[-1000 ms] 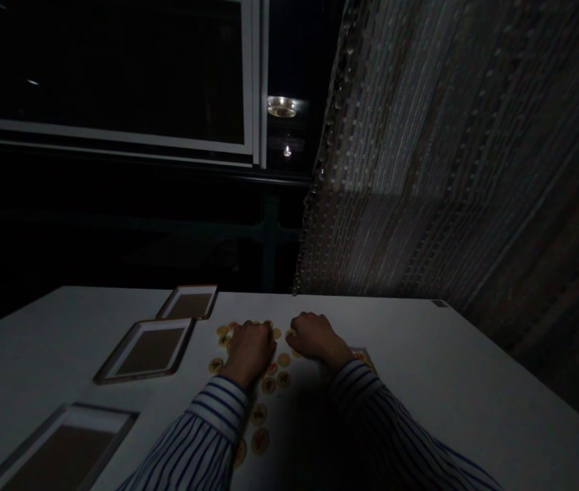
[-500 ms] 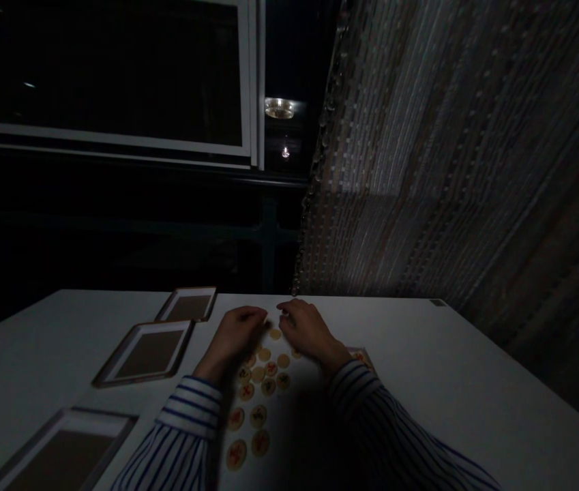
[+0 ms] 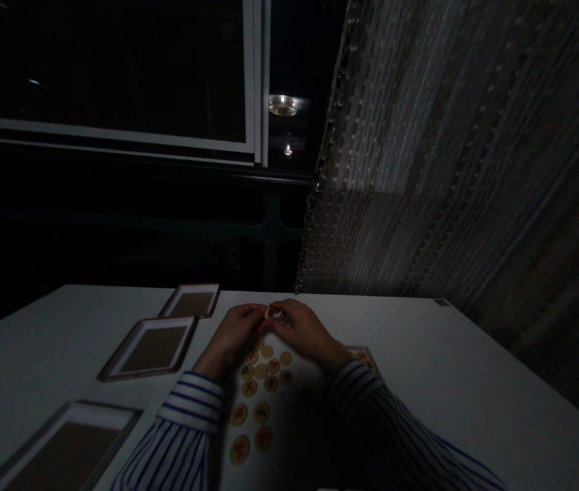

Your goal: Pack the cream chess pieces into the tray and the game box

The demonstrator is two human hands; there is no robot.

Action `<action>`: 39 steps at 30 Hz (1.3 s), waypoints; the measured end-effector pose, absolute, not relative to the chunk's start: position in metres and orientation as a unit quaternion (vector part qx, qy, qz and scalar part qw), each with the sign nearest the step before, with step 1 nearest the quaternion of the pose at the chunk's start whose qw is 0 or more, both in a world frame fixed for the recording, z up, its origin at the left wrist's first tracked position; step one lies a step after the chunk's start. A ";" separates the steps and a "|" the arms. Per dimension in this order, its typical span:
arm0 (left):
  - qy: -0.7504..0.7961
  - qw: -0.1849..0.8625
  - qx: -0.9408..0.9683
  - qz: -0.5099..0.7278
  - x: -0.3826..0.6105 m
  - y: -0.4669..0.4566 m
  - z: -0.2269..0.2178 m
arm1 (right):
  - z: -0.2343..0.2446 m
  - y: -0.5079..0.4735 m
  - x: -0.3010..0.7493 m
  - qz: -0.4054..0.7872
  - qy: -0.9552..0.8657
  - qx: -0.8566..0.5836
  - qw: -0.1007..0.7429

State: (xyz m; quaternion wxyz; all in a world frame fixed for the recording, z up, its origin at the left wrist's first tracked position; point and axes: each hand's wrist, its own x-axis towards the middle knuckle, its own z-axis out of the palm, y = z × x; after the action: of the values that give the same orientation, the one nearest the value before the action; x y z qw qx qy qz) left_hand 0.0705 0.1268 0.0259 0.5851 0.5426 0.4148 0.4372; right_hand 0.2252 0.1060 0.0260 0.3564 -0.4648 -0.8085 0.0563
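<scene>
Near the table's far edge, my left hand (image 3: pixel 235 334) and my right hand (image 3: pixel 307 332) meet at the fingertips. Between them is a round xiangqi piece (image 3: pixel 269 313), tilted up on its edge, with the fingers of both hands closed on it. Below my wrists, several more wooden xiangqi pieces (image 3: pixel 271 383) lie loose on the white table, some marked in red or black and some with a plain side up. Behind my right wrist, a shallow tray (image 3: pixel 375 365) with pieces in it is partly hidden.
Left of my arm stand three shallow rectangular trays with brown bottoms: a far tray (image 3: pixel 212 300), a middle tray (image 3: pixel 179 354) and a near tray (image 3: pixel 108 447). A bead curtain (image 3: pixel 396 170) hangs beyond the table (image 3: pixel 447 382). The room is dark.
My hands have come together at the fingertips, and a xiangqi piece is now held up between them. The plain piece seen below my right fingers no longer shows on the table there.
</scene>
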 end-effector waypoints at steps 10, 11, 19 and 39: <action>0.461 0.465 0.642 0.399 0.069 0.132 0.021 | 0.026 0.106 0.227 0.049 -0.810 -0.488 0.321; 0.474 0.430 0.659 0.396 0.067 0.134 0.019 | 0.026 0.105 0.229 0.044 -0.811 -0.499 0.301; 0.554 0.201 0.741 0.321 0.061 0.135 0.011 | 0.023 0.102 0.239 0.005 -0.817 -0.568 0.100; 0.433 0.076 0.874 0.205 0.085 0.120 -0.009 | 0.030 0.102 0.247 -0.032 -0.776 -0.626 0.072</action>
State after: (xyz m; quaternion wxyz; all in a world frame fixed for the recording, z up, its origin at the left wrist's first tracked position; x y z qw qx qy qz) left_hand 0.0851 0.1196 -0.0093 0.0761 0.8743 0.4334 0.2051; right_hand 0.2474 0.1024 0.0302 0.0716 -0.6260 -0.7759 -0.0317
